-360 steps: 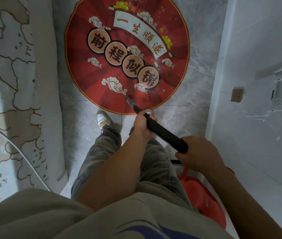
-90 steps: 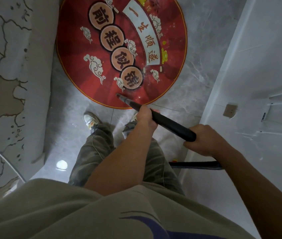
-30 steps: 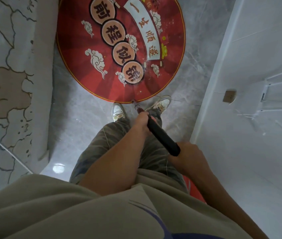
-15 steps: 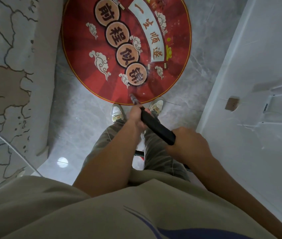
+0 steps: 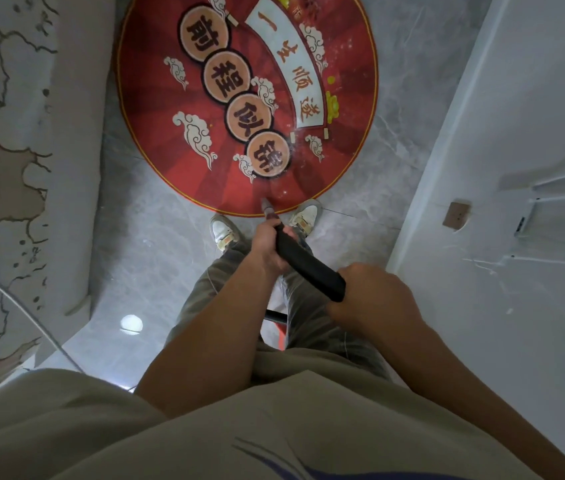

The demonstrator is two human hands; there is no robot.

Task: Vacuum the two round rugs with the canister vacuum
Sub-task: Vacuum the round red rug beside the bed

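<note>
Red, with a thin gold border, the round rug (image 5: pixel 246 98) lies flat on the grey marble-look floor tiles (image 5: pixel 156 258) at the top middle of the view; it is printed with four tan discs bearing dark characters, white clouds and a pale scroll banner. The black vacuum wand (image 5: pixel 308 268) slants down from lower right to upper left, and its narrow grey nozzle tip (image 5: pixel 267 206) meets the rug just inside the near edge. The left hand (image 5: pixel 267 247) grips the wand at its lower, forward end, fingers wrapped round it; the right hand (image 5: pixel 371 296) clasps the upper rear end, fingers curled under and mostly hidden. Below the wand, between the person's legs, a short piece of dark ribbed hose (image 5: pixel 276 315) and a sliver of the red canister (image 5: pixel 281 336) show. The person stands at the rug's near edge in faded trousers, the left shoe (image 5: pixel 222 232) on the tiles just short of the rug and the right shoe (image 5: pixel 305 214) with its toe touching the border. A pale bedcover (image 5: pixel 14 168) with dark outlined patches fills the left side, a thin cable (image 5: pixel 14 299) arcing across it. A white wall (image 5: pixel 516 133) runs along the right, carrying a brown socket plate (image 5: pixel 456 214).
</note>
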